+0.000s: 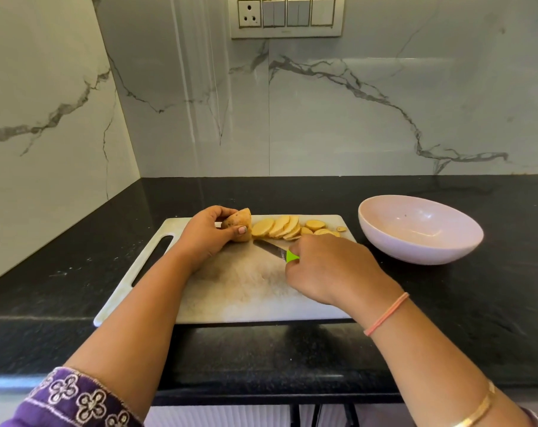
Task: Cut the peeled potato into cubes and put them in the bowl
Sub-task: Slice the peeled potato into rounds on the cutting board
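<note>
- Potato piece (238,224): one uncut end, yellow with brownish patches, at the far left-middle of the cutting board (230,291). It sits in the left hand (204,235), with the fingers curled over the top and the thumb pressed on the near side.
- Potato slices (277,226): just right of the piece, along the board's far edge.
  - About four overlap in a fan, and three or so rounds lie loose beyond them.
  - One small scrap lies near the right edge.
  - The count is uncertain because the right hand (326,266) covers the nearest ones.
- Knife (271,248): one. The right hand is curled round its green handle, and only a sliver of green shows. The blade points left, low over the board, with its tip just beside the potato piece. I cannot tell whether the edge touches the board.
- Bowl (418,229): one, pale pink, on the counter (446,303) right of the board, close to the board's corner but apart from it and from both hands.
- Board: one, white and stained, with a handle slot at the left. Its near edge lies over the counter's step.
- Right arm: a pink thread (386,314) at the wrist and a gold bangle (474,411) lower down, cut off by the frame.
- Left arm: a purple embroidered sleeve (73,399), partly out of view.
- Marble wall behind, with one switch panel (287,15) at the top.
</note>
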